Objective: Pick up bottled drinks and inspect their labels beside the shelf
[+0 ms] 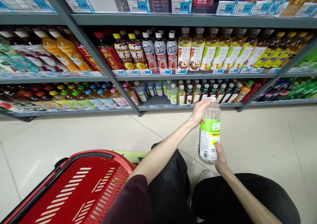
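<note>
Foreground, left to right: red shopping basket (126,162), slotted sides, on the floor; maroon sleeve (130,197); black trousers (170,174), knees bent.

Left hand (200,111): fitted closely about the neck and white cap of one clear bottle (209,135); some fingers hidden behind. Right hand (221,156): narrow hold on the bottle's lower side, thumb on the label. Bottle upright, green-and-white label towards the camera, held off the floor in front of the bottom shelf (158,102).

Step in hand, as judged: steadying the bottle between both hands. Next move, as judged: calls for one hand to keep firm hold before the other lets go.

Surface: pale floor tiles (257,144), dark joints; white shoe (206,175) below the bottle.

Room: grey shelving (148,20), three tiers in view. Left bay, orange juice bottles (66,52) among others; centre bay, tea bottles (184,52) on the middle tier; right bay, green bottles (300,88), low down. Price tags along the shelf edges.
</note>
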Tool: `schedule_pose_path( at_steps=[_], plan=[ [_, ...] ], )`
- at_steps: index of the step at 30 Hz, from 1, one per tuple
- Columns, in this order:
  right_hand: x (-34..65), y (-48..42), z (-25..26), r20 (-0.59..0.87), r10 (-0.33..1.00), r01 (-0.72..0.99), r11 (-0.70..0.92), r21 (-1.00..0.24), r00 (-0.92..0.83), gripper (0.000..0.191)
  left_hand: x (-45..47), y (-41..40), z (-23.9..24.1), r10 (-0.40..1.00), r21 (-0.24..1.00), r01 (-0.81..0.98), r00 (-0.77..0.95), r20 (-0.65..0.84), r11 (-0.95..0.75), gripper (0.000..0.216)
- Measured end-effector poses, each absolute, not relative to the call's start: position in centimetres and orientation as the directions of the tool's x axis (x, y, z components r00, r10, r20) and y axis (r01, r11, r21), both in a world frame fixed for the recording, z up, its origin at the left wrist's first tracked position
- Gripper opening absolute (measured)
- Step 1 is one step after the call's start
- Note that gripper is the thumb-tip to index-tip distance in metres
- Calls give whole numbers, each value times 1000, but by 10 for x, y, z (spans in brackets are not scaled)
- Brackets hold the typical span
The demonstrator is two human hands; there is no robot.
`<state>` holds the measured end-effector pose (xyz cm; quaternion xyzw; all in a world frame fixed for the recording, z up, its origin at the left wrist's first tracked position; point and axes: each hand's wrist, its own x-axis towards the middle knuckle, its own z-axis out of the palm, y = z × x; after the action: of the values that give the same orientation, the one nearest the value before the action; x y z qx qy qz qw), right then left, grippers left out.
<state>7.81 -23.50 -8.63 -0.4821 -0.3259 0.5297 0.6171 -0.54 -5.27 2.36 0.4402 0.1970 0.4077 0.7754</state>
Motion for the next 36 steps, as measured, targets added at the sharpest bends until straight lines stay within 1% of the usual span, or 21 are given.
schedule_pose_path(
  at_steps=[5, 11, 16, 23, 29, 33, 36],
  plan=[
    [77, -235, -82, -117, 971, -341, -39, -939, 210, 58, -7, -51, 22, 808, 857, -441, 587, 51, 267, 51],
    [78, -234, -83, -114, 971, -328, -39, -944, 211, 59, -5, -50, 19, 808, 850, -458, 585, 70, 258, 46],
    [78, -234, -81, -120, 971, -337, -44, -941, 209, 57, -3, -49, 17, 807, 842, -467, 586, 66, 271, 46],
    [74, -236, -84, -158, 969, -304, -94, -948, 192, 67, -6, -53, 26, 796, 866, -426, 602, 56, 262, 49],
    [66, -237, -80, -240, 946, -356, -152, -922, 219, 65, -4, -62, 30, 740, 838, -450, 667, 86, 308, 47],
    [70, -239, -79, -250, 948, -311, -182, -933, 196, 66, -2, -69, 30, 683, 847, -402, 727, 64, 349, 51],
    [72, -239, -79, -252, 952, -302, -191, -934, 176, 65, -1, -67, 29, 678, 848, -393, 733, 55, 356, 53]
  ],
)
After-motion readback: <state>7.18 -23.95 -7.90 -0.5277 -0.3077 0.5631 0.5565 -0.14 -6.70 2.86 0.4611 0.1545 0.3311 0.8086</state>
